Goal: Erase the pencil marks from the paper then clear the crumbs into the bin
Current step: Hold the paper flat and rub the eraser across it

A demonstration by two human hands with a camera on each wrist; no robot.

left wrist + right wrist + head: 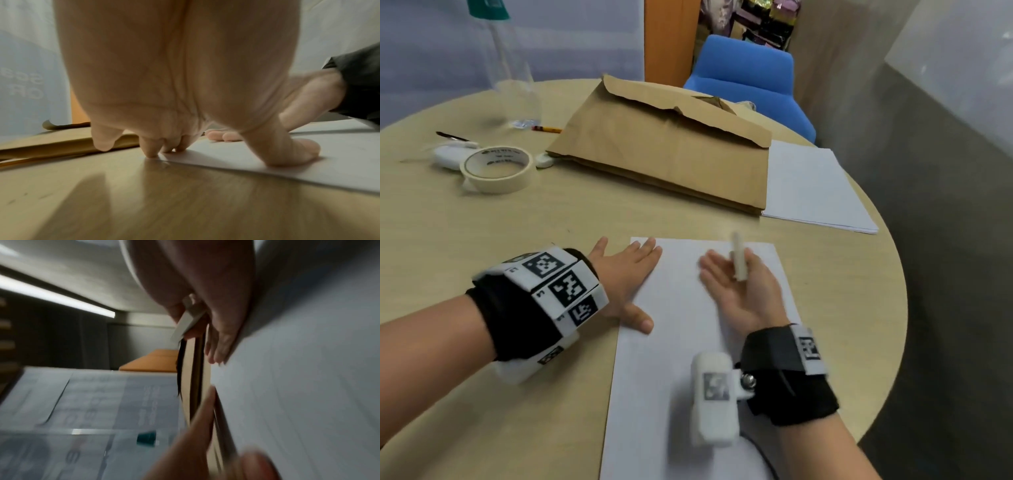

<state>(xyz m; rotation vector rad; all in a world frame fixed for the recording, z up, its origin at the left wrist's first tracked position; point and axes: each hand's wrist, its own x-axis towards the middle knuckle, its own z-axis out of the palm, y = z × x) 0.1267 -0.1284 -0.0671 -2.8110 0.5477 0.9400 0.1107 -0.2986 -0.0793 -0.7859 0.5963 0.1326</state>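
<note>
A white sheet of paper lies at 6 o'clock on the round wooden table before us. Our left hand presses flat, fingers straight, on the sheet's edge at 9 o'clock. Our right hand, palm turned up over the sheet at 1 o'clock, holds a white eraser against its fingers; how tightly, we cannot tell through the blur. At 12 o'clock rests a brown paper bag, a stack of white sheets beside it at 2 o'clock, a masking tape roll at 10 o'clock.
</note>
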